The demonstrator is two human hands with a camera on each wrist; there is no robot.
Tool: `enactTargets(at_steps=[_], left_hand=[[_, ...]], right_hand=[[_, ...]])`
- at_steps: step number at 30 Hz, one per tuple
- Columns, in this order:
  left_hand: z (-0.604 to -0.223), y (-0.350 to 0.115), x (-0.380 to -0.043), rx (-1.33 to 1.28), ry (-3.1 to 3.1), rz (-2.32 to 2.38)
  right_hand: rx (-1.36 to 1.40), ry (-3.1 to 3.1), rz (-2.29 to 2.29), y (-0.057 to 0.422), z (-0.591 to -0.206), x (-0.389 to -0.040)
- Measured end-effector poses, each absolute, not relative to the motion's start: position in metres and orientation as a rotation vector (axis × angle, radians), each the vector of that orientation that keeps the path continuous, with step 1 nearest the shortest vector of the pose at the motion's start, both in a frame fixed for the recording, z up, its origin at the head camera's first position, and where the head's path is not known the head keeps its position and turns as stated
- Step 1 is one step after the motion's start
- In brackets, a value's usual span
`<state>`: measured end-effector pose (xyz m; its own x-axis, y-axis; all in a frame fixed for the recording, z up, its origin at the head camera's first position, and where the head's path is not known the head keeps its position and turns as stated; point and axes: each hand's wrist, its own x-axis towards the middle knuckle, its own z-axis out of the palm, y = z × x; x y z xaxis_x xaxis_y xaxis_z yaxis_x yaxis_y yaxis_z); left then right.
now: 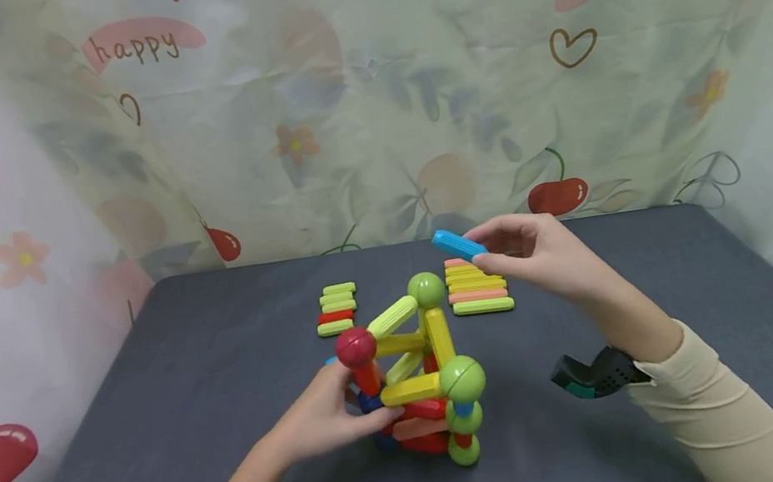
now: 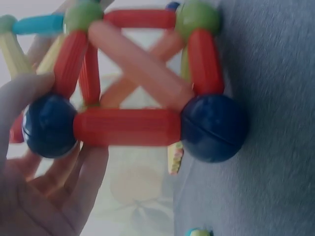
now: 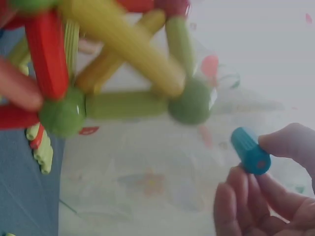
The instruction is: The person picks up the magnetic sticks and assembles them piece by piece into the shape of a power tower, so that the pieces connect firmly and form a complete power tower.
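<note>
Right hand (image 1: pixel 528 248): up in the air, pinching a blue rod (image 1: pixel 459 244) by one end between thumb and fingers!
Blue rod: high above the table (image 1: pixel 240 323), far end free, apart from the ball-and-rod frame (image 1: pixel 413 389).
Left hand (image 1: pixel 330 414): clamped on the frame's left side, thumb against a red rod (image 2: pixel 70 61), just beside a dark blue ball (image 2: pixel 50 126).
Ball-and-rod frame: near the table's middle, red ball (image 1: pixel 356 347) at the upper left, green balls (image 1: pixel 462 379) down the right; cannot tell whether fully resting.
Row on the left (image 1: pixel 335 308): five short rods side by side, four light green, one red.
Row on the right (image 1: pixel 477 286): pink, yellow and light green, lying beyond the frame.
Sleeves (image 1: pixel 717 408): cream, with a dark device (image 1: pixel 597 374) at each wrist.
Backdrop (image 1: pixel 373 108): pale, printed with cherries, hearts and "happy".
</note>
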<state>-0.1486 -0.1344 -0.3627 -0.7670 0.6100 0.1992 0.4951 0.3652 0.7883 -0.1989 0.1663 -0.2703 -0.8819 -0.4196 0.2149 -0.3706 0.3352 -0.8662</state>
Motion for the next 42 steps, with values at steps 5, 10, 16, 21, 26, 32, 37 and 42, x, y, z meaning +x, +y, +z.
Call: enactTargets(at_steps=[5, 10, 16, 21, 26, 32, 37, 42], left_hand=[[-0.36, -0.119, -0.139, 0.893, 2.625, 1.356], [-0.358, -0.106, -0.131, 0.81, 2.748, 1.318], [-0.359, -0.098, -0.126, 0.787, 2.801, 1.337], [-0.361, -0.093, -0.124, 0.75, 2.813, 1.357], [-0.362, -0.091, -0.123, 0.724, 2.813, 1.36], [-0.363, -0.09, -0.125, 0.732, 2.787, 1.372], [-0.363, -0.09, -0.126, 0.732, 2.783, 1.381], [-0.364, -0.089, -0.126, 0.712, 2.777, 1.379]], right_hand=[[-0.761, 2.559, -1.535, 0.169, -0.269, -0.176], [-0.765, 2.593, -1.504, 0.165, -0.266, -0.162], [-0.725, 2.609, -1.452, 0.16, -0.263, -0.163], [-0.67, 2.594, -1.404, 0.158, -0.266, -0.169], [-0.613, 2.611, -1.342, 0.154, -0.268, -0.173], [-0.603, 2.593, -1.355, 0.153, -0.269, -0.175], [-0.697, 2.515, -1.422, 0.155, -0.271, -0.176], [-0.755, 2.47, -1.427, 0.158, -0.27, -0.172]])
